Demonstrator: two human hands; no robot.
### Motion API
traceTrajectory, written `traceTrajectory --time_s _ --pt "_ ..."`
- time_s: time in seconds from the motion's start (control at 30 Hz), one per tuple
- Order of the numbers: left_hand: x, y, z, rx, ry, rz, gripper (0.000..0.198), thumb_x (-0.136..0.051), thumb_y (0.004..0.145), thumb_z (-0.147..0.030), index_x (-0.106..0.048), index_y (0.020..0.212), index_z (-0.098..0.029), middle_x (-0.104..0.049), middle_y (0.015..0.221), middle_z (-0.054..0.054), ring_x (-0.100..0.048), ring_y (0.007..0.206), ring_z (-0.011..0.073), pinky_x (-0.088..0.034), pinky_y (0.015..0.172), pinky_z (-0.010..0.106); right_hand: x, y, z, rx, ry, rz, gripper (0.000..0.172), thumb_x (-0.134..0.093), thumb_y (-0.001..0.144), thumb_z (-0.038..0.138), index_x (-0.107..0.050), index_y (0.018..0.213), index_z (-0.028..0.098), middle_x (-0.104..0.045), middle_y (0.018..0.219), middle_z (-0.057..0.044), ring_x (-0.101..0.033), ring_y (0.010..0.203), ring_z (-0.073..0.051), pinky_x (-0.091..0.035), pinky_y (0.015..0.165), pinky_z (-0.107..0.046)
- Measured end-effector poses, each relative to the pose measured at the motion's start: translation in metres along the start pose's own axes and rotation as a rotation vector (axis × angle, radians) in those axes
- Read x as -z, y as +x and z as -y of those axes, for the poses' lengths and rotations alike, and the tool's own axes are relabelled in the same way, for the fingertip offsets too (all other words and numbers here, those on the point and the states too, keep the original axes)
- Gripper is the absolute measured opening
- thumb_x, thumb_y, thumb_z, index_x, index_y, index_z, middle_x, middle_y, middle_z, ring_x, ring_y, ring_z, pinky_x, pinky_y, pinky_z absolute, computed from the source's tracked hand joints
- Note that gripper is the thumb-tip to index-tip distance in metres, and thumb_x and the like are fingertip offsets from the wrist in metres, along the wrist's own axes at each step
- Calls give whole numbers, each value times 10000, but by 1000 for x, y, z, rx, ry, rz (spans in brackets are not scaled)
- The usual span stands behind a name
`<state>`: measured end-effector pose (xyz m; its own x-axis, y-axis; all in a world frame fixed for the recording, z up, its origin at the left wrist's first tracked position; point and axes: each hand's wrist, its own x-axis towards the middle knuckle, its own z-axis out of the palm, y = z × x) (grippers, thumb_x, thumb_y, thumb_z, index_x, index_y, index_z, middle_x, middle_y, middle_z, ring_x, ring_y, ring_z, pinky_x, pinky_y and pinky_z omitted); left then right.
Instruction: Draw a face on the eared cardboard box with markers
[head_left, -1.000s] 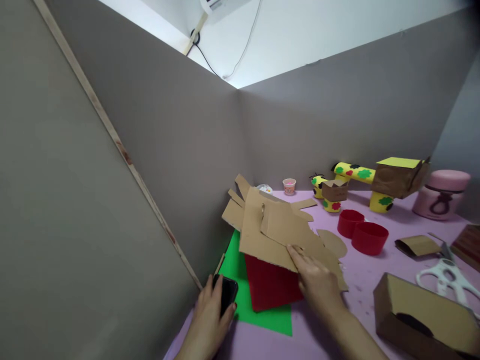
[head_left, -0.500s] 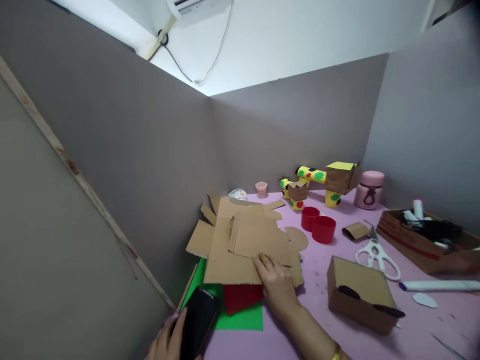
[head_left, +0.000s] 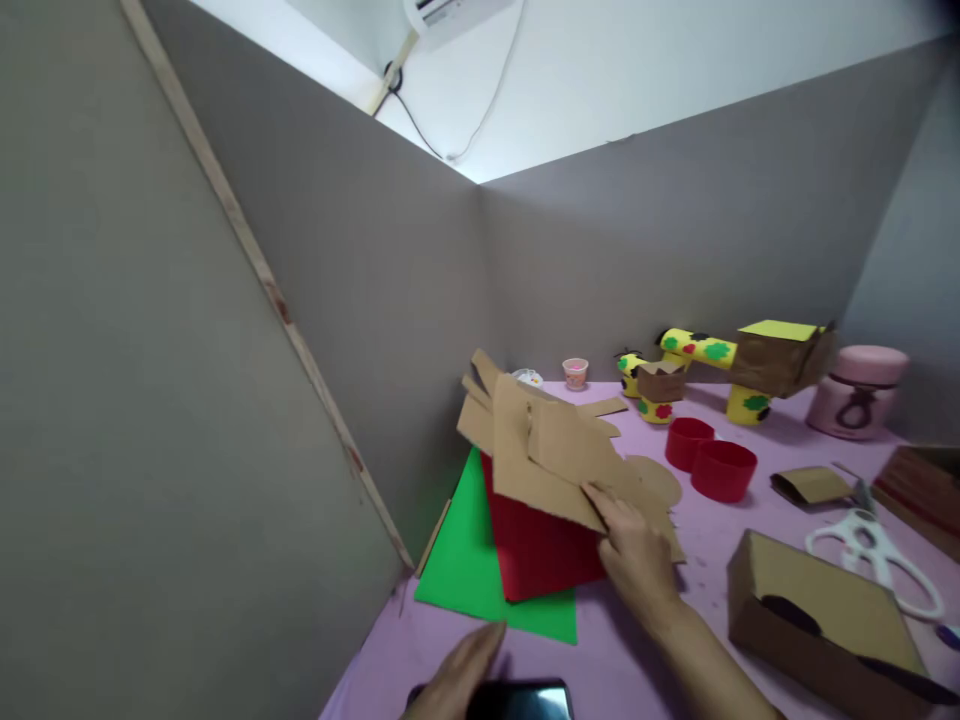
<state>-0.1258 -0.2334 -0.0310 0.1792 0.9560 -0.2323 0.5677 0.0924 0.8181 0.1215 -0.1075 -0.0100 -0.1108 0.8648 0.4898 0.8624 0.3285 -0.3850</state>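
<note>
My right hand (head_left: 636, 548) grips the near edge of a stack of brown cardboard pieces (head_left: 547, 450) and holds it tilted up off the pink table (head_left: 697, 600). Under the raised stack lie a red sheet (head_left: 536, 545) and a green sheet (head_left: 469, 565). My left hand (head_left: 457, 680) rests at the bottom edge on a black phone (head_left: 525, 698) that lies flat on the table; its fingers look loosely curled over the phone's left end.
Grey partition walls close off the left and back. Two red cups (head_left: 712, 460), a yellow cardboard-tube figure (head_left: 720, 365), a pink jar (head_left: 859, 390), white scissors (head_left: 874, 545), a folded cardboard piece (head_left: 810, 485) and a brown cardboard box (head_left: 817, 610) stand to the right.
My right hand has lifted the cardboard stack higher, so more of the red and green sheets shows. My left hand has brought the phone from the wall side down to the near table edge.
</note>
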Motion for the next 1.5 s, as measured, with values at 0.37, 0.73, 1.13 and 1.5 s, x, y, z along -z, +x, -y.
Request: traceTrajectory --time_s 0.37,0.73,1.13,1.5 --pt "5 88 -53 439 -767 -213 255 -568 917 -333 -588 1096 -153 -644 1050 56 -648 842 179 -559 722 363 -12 -10 3 62 -46 43 682 -411 648 -30 -584 1290 120 -663 1250 -90 -640 1095 -268 -547 866 -379" --pt "9 86 -86 193 -952 -200 154 -618 883 -192 -631 1027 -139 -666 1068 52 -650 931 195 -534 830 399 -39 -22 4 243 -131 -3 536 -495 753 77 -584 1281 57 -646 1267 -152 -619 1130 -318 -539 884 -413" --pt "16 8 -29 389 -968 -775 192 -568 864 -69 -606 1029 -161 -647 1118 53 -595 1047 187 -445 933 359 -20 -15 -4 154 -124 -225 505 -336 799 58 -630 1210 44 -705 1165 -149 -695 1015 -274 -584 757 -377" --pt "12 33 -31 434 -1020 -532 100 -585 911 -225 -609 896 -129 -622 790 -16 -573 574 83 -501 510 213 -16 -14 -2 162 -129 -203 477 -329 848 106 -649 1200 77 -726 1129 -131 -713 965 -266 -590 725 -373"
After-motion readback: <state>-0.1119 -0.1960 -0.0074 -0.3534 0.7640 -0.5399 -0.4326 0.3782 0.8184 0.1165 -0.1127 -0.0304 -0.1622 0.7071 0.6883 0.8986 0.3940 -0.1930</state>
